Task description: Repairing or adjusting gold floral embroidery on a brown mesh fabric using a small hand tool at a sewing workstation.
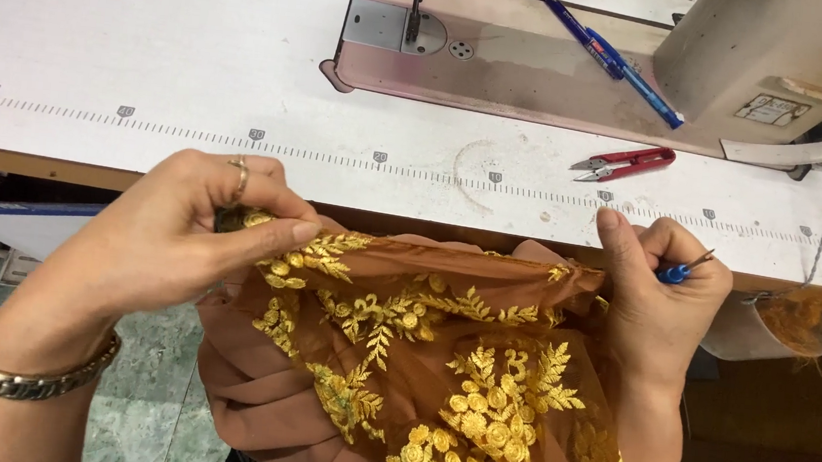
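Two hands at edge of white sewing table. Brown sheer fabric with gold floral embroidery stretched between them, below table edge. Left hand pinched fabric's top hem; right hand gripped hem plus blue-handled seam ripper. Red thread snips on table, apart.

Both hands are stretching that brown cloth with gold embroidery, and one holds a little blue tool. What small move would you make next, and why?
Probably bring the seam ripper in the right hand down to the cloth edge: the left hand already holds that edge taut, while the tip points away.
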